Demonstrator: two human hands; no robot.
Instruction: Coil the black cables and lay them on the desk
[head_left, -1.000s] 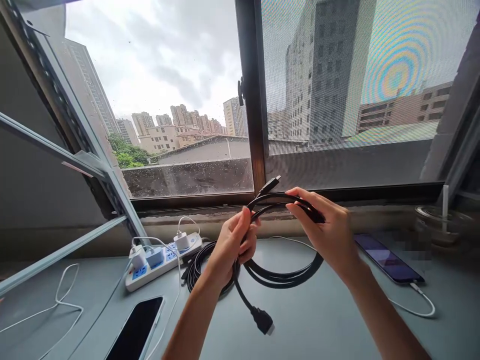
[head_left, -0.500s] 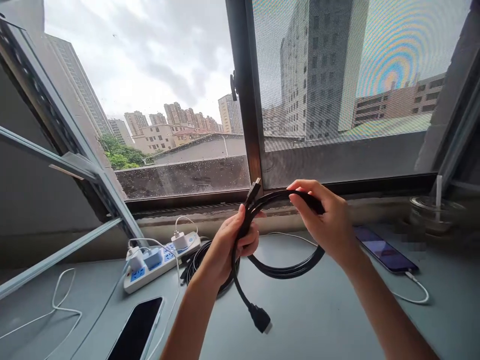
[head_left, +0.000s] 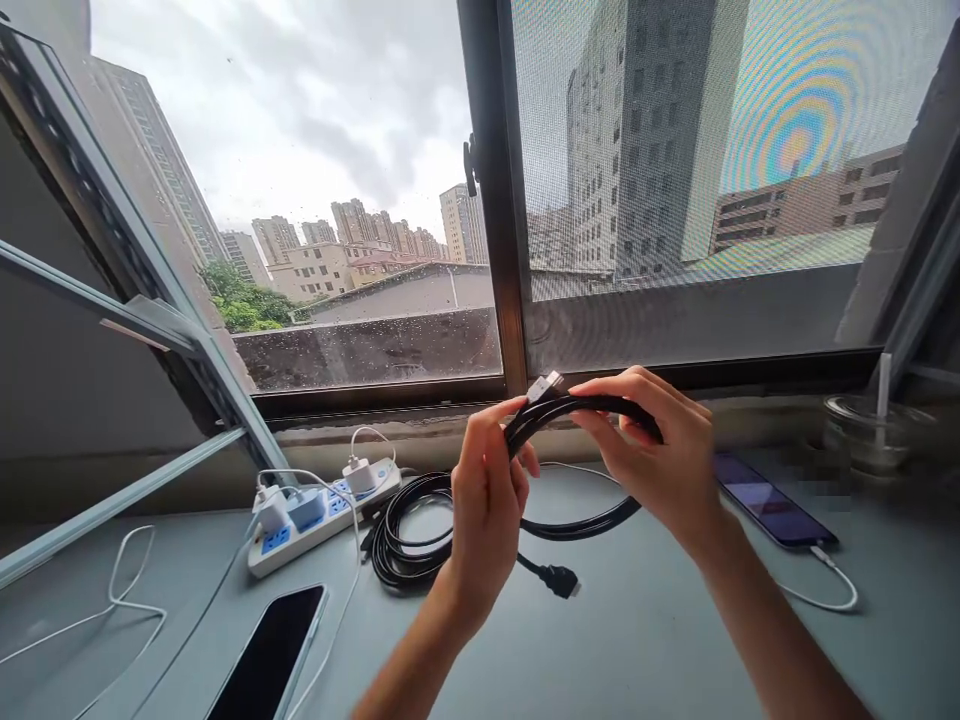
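Both hands hold a coiled black HDMI cable (head_left: 589,527) above the grey desk. My left hand (head_left: 487,500) is closed round the coil's left side, its back turned toward me. My right hand (head_left: 660,430) grips the upper right of the coil between thumb and fingers. One plug (head_left: 544,386) sticks up between the hands, its metal end catching the light. The other plug (head_left: 561,580) dangles below the loop, to the right of my left wrist. Behind my left hand, a second black cable coil (head_left: 397,560) lies on the desk, partly hidden.
A white power strip (head_left: 259,562) with chargers stands at the left by the window wall. A phone (head_left: 270,650) lies front left, another phone (head_left: 776,500) charges at the right. A lidded cup (head_left: 874,435) with a straw stands far right. White cords cross the desk's left.
My left hand has turned and moved right, closer to my right hand. The upper plug has shifted right and tips over more; the hanging plug has swung up and right.
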